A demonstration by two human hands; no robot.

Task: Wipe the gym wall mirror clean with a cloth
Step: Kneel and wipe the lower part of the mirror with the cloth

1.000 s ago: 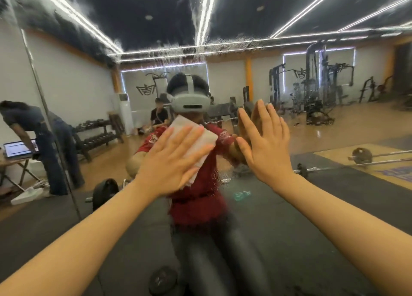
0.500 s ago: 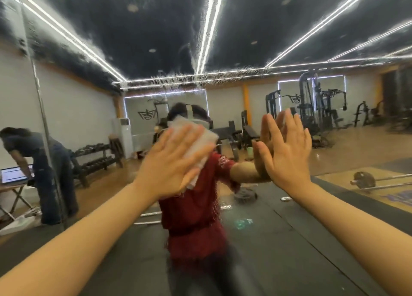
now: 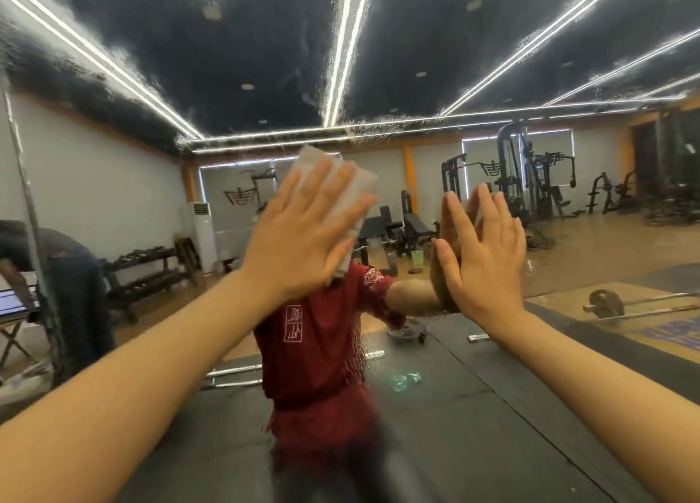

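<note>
Left hand (image 3: 303, 237), fingers straight and spread, presses a folded white cloth (image 3: 346, 195) flat against the wall mirror (image 3: 492, 408), near the middle of the view. Right hand (image 3: 481, 260), at 3 o'clock from it and well apart, is also open, its palm flat on the glass and holding nothing.

Judging by the glass, the job looks partly done. From the cloth toward 12 o'clock the surface carries a hazy, beaded film across the whole upper part. Toward 6 o'clock a streaked band of droplets runs down below the cloth. The glass toward 3 and 9 o'clock reads fairly clear.

A vertical mirror seam (image 3: 32, 218) stands far off at 9 o'clock. No edge shows at 3 o'clock or 12 o'clock, so the cloth seems to have open room to sweep in every direction.
</note>
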